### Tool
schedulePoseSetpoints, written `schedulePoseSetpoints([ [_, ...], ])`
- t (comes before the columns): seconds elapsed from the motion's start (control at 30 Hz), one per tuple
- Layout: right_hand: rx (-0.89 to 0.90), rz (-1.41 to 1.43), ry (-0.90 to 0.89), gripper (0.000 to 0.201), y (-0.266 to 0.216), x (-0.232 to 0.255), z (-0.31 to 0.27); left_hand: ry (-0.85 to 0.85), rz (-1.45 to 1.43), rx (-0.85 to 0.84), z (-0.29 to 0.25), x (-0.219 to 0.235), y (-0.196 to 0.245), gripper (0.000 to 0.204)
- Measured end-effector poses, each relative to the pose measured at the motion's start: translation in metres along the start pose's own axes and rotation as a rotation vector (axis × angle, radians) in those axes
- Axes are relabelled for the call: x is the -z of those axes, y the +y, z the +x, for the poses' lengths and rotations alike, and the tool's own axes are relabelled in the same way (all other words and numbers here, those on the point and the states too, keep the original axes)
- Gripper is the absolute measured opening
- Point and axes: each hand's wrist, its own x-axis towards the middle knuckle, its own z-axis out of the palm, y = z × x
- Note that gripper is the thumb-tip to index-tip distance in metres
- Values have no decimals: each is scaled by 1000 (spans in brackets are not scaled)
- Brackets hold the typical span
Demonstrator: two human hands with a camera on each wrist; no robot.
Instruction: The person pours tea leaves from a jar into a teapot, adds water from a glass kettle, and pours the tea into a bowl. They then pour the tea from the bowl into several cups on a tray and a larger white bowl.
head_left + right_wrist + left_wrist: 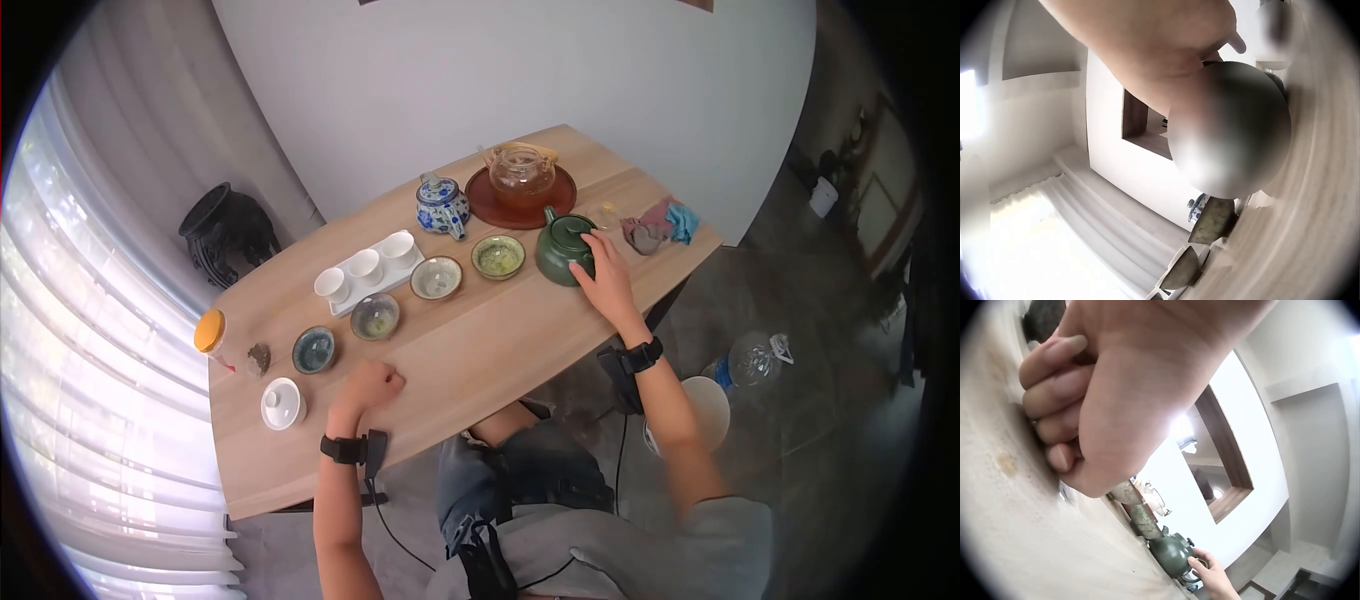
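Observation:
The dark green teapot (568, 250) stands on the wooden table, lid on. My right hand (608, 285) is at its right side, and in the left wrist view that hand (1213, 575) grips the handle of the teapot (1172, 555), thumb and fingers round it. A blurred round patch hides most of the pot beside the right hand (1166, 50) in the right wrist view. My left hand (370, 388) rests on the table near the front edge, fingers curled in with nothing visible in them; the left wrist view shows this hand (1116, 394) close up.
Left of the teapot run a green bowl (498, 258), a pale bowl (436, 278), a grey bowl (376, 317) and a blue bowl (314, 350). Behind are a cup tray (400, 275), a blue-white teapot (441, 208) and a glass pot (522, 172). Cloths (683, 222) lie right; a lidded white bowl (283, 404) stands left.

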Motion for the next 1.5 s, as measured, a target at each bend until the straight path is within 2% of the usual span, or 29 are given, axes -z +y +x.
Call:
schedulePoseSetpoints([
  [0.23, 71, -161, 23, 46, 6, -2, -3, 116, 19, 77, -2, -2, 10, 27],
  [0.37, 92, -179, 0, 44, 9, 0, -3, 116, -2, 109, 0, -4, 5, 27],
  [0.63, 143, -159, -69, 55, 8, 24, 13, 89, -25, 38, 0, 2, 3, 26],
  [0.7, -273, 431, -169, 55, 18, 38, 34, 30, -53, 16, 0, 2, -3, 25],
  [0.73, -309, 483, -70, 52, 46, 31, 47, 24, -56, 3, 1, 4, -4, 25],
  [0.77, -321, 466, -61, 52, 62, 31, 61, 9, -76, 6, 1, 6, -3, 24],
  [0.83, -310, 229, -33, 51, 93, 35, 86, -17, -96, -13, 3, 7, -6, 24],
  [0.9, -288, 114, -60, 53, 123, 27, 102, -125, -125, 18, 8, 9, -13, 24],
  [0.97, -313, -107, -244, 53, 140, 14, 116, -119, -112, 0, 10, 13, -12, 23],
  [1.03, -366, -79, -294, 47, 139, 5, 118, -124, -106, -3, 11, 18, -12, 23],
  [1.13, -257, -127, -296, 39, 150, -14, 114, -147, -221, -60, 11, 17, -19, 22],
  [1.2, -374, -79, -288, 33, 152, -15, 116, -190, -246, -34, 13, 19, -24, 22],
  [1.23, -377, -80, -286, 33, 145, -13, 120, -234, -267, -13, 13, 20, -24, 22],
  [1.3, -444, -81, -161, 29, 127, -4, 132, -231, -273, -18, 10, 23, -21, 22],
  [1.33, -442, -85, -160, 29, 118, 0, 146, -219, -280, -20, 11, 25, -19, 21],
  [1.4, -268, 113, 70, 27, 99, 4, 178, -242, -322, -4, 11, 27, -19, 21],
  [1.47, -100, 270, 114, 27, 82, -8, 209, -261, -357, 12, 11, 26, -22, 21],
  [1.5, -101, 268, 109, 27, 68, -15, 222, -252, -364, 4, 11, 25, -23, 20],
])
